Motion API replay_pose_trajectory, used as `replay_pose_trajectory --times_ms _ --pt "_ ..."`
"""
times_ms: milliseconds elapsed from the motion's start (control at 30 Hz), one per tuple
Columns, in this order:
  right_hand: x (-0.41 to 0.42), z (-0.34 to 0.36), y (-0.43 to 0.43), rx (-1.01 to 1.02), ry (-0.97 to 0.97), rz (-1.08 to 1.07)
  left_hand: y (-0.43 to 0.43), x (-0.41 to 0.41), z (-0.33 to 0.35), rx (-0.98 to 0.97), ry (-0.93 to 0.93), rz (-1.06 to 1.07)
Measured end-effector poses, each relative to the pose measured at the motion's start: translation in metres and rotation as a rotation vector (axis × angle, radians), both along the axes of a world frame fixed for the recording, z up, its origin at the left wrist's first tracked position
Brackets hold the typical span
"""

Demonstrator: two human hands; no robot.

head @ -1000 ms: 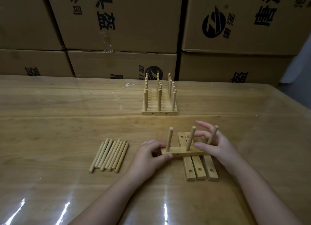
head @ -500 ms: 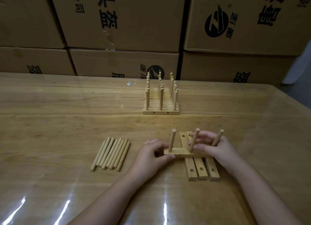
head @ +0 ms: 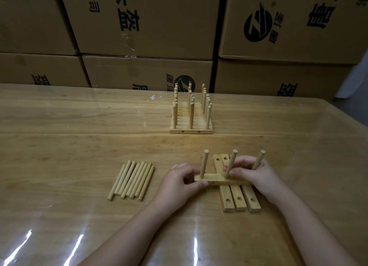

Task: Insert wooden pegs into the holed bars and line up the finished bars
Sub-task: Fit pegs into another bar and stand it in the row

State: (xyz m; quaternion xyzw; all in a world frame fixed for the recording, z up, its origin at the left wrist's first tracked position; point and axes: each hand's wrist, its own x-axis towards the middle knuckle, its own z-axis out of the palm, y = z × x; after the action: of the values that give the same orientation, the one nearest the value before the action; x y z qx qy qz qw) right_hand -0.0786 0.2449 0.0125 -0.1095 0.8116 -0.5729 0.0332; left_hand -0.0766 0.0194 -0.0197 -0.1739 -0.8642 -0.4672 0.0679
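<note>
I hold a wooden holed bar [head: 214, 178] crosswise over three empty holed bars [head: 237, 198] that lie side by side on the table. Three pegs stand in it, the left one [head: 204, 163] upright, the other two leaning right. My left hand [head: 180, 183] pinches the bar's left end. My right hand [head: 253, 173] grips its right part, fingers around the middle and right pegs. Several loose pegs [head: 131, 180] lie in a row to the left. Farther back, several finished bars with pegs [head: 191, 114] stand lined up together.
The wooden table [head: 79, 126] has a glossy cover with glare near its front edge. Stacked cardboard boxes [head: 151, 26] form a wall along the table's far edge. A small white scrap [head: 153, 97] lies near the back.
My right fingers have closed around the middle and right pegs, where they were spread before. The bar with its three pegs stays in nearly the same place over the empty bars.
</note>
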Motion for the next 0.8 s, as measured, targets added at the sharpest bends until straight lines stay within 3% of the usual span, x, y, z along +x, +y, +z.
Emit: replay_pose_trajectory --times_ms 233,400,600,800 --pt "-0.002 -0.005 0.004 0.004 -0.031 0.046 -0.003 0.0 -0.001 -0.014 -0.034 -0.021" --pt "-0.005 -0.011 0.019 -0.186 -0.083 0.096 -0.003 0.002 0.003 0.102 -0.117 0.013" --pt "-0.008 -0.012 0.026 -0.385 -0.101 0.125 -0.008 0.003 0.001 -0.158 0.076 0.047" --pt "-0.012 -0.015 0.026 -0.434 -0.107 0.115 -0.012 -0.002 0.009 -0.126 0.044 0.131"
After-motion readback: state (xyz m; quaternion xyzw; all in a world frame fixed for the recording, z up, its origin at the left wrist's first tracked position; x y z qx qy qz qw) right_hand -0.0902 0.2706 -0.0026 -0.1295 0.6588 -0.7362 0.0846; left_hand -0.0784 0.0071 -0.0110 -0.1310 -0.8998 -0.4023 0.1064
